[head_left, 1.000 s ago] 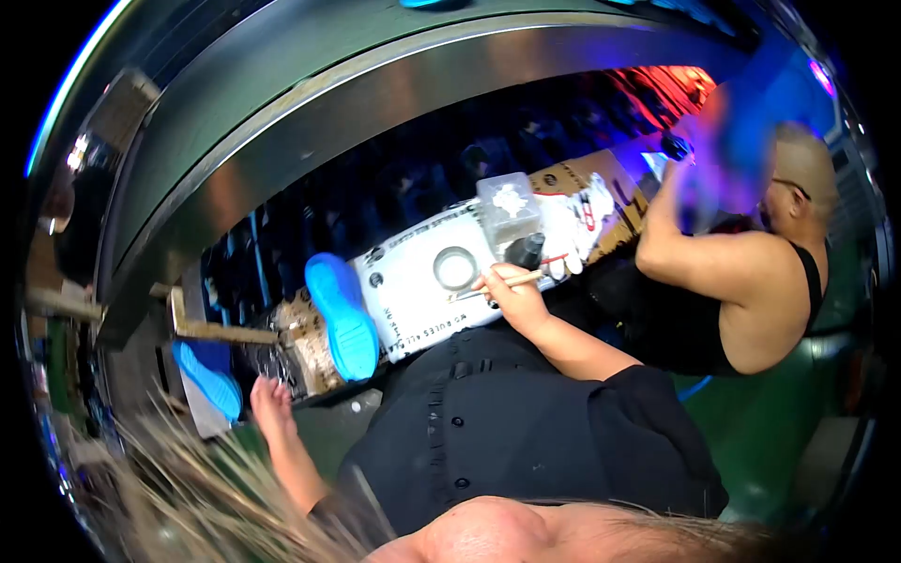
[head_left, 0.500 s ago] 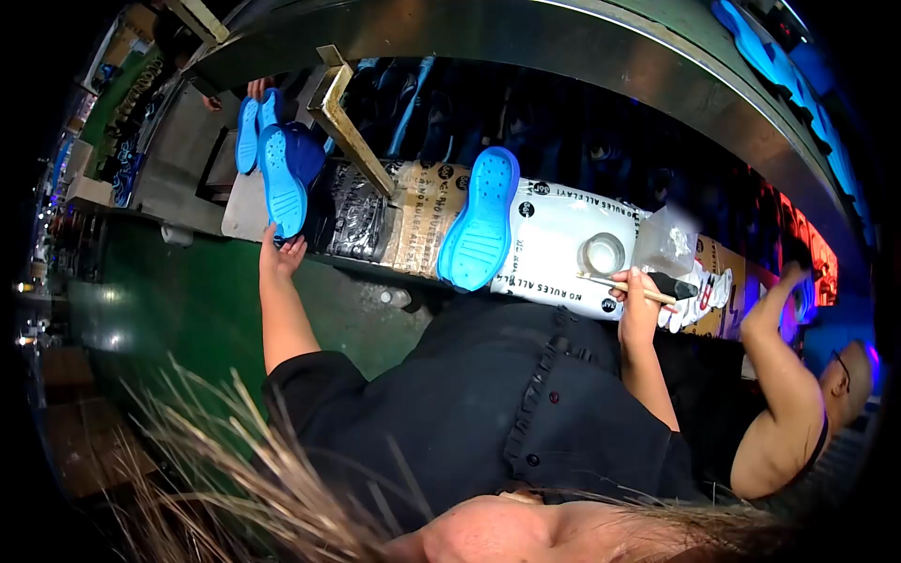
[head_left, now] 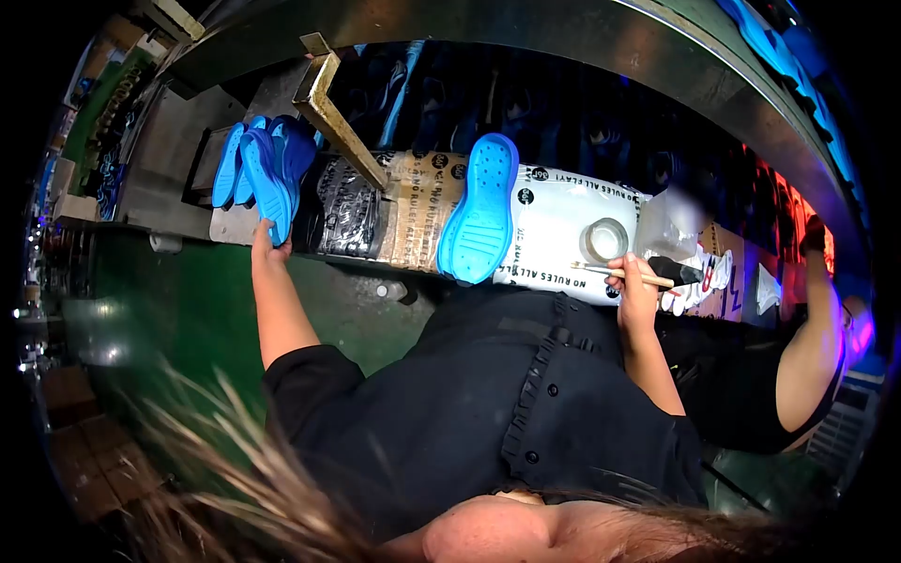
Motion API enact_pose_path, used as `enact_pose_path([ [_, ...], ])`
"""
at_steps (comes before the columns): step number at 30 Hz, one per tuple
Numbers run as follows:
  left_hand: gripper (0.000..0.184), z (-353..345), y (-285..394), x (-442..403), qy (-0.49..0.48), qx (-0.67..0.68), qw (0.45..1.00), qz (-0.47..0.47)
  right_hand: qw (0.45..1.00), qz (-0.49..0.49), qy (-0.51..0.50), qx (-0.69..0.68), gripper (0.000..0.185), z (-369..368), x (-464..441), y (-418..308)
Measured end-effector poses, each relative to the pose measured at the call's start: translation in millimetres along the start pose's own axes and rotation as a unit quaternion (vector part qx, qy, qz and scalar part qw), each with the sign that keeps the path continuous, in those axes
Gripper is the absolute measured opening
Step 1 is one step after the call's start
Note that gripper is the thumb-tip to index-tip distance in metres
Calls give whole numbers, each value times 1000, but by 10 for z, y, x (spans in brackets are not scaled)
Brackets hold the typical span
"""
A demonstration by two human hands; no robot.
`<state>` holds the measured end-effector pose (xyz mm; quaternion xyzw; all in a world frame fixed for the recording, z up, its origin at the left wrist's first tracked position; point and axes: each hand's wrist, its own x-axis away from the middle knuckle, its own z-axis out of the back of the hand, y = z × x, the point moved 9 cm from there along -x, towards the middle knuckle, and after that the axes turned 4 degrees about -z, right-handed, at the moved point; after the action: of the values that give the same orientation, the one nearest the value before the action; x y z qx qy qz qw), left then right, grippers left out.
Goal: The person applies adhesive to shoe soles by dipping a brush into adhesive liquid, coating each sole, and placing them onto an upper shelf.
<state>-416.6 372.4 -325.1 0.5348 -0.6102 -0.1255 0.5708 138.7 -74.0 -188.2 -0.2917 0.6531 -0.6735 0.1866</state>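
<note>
My left hand (head_left: 270, 241) pinches the near end of a blue shoe sole (head_left: 267, 183), which stands among other blue soles (head_left: 227, 167) at the bench's left end. In my right hand (head_left: 636, 289) is a thin brush (head_left: 662, 280), its bristles pointing left, just below a round glass jar (head_left: 605, 240). The jar rests on a white printed package (head_left: 556, 222). A single light blue sole (head_left: 481, 208) lies hole side up at that package's left edge.
A metal bracket (head_left: 340, 120) rises behind brown taped wrapping (head_left: 419, 206). Right of the jar are a translucent container (head_left: 668, 223), a dark-tipped object (head_left: 678, 272) and white gloves (head_left: 718, 272). A co-worker's arm (head_left: 815, 347) reaches in at the right. Shoes fill the dark area behind.
My left hand has reached out to the soles at the left and closed on one. The view has swung left. My right hand keeps the brush near the jar. The co-worker's arm has shifted.
</note>
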Motion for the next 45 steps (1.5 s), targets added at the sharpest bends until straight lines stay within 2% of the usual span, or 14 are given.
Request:
enact_pose_path([
  [8, 49, 594, -398, 573, 16, -97, 995, 17, 999, -15, -25, -15, 32, -56, -17, 13],
  [10, 50, 791, -498, 975, -10, -144, 989, 25, 999, -17, -34, -20, 32, -54, -22, 45],
  [13, 51, 1019, -785, 1367, -142, -120, 981, 55, 999, -23, -32, -17, 30, -74, -3, 7],
  [17, 33, 718, -1117, 2363, -150, -143, 974, 93, 998, -11, -62, -21, 31, -143, -10, -59],
  [20, 53, 515, -1466, 2622, -131, -132, 967, 174, 997, -4, -67, -33, 32, -155, 16, -119],
  [21, 53, 357, -1521, 2700, -133, -135, 969, 161, 997, 2, -65, -35, 31, -138, 29, -152],
  [26, 43, -259, -1817, 2557, -117, -67, 972, 195, 998, 13, -47, -40, 32, 77, 81, -158],
  [30, 35, -674, -1628, 2577, -126, -134, 973, 140, 998, 24, -25, -56, 31, 240, 132, -150],
  [32, 32, -724, -1628, 2609, -199, -135, 953, 185, 997, 25, -15, -64, 31, 329, 149, -149],
  [36, 34, -356, -1475, 2575, -208, -208, 933, 209, 996, 12, 10, -87, 28, 460, 147, -73],
  [39, 34, -333, -1199, 2624, -244, -191, 942, 127, 994, 48, 47, -80, 24, 585, 74, -95],
  [41, 38, -567, -1048, 2820, -326, -151, 931, 60, 996, 86, 18, -21, 24, 590, 7, -199],
  [44, 47, -902, -977, 3231, -389, -123, 913, 25, 963, 214, 53, 154, 17, 540, -73, -496],
  [45, 49, -1051, -973, 3406, -397, -130, 908, -17, 965, 203, 43, 162, 16, 508, -146, -432],
])
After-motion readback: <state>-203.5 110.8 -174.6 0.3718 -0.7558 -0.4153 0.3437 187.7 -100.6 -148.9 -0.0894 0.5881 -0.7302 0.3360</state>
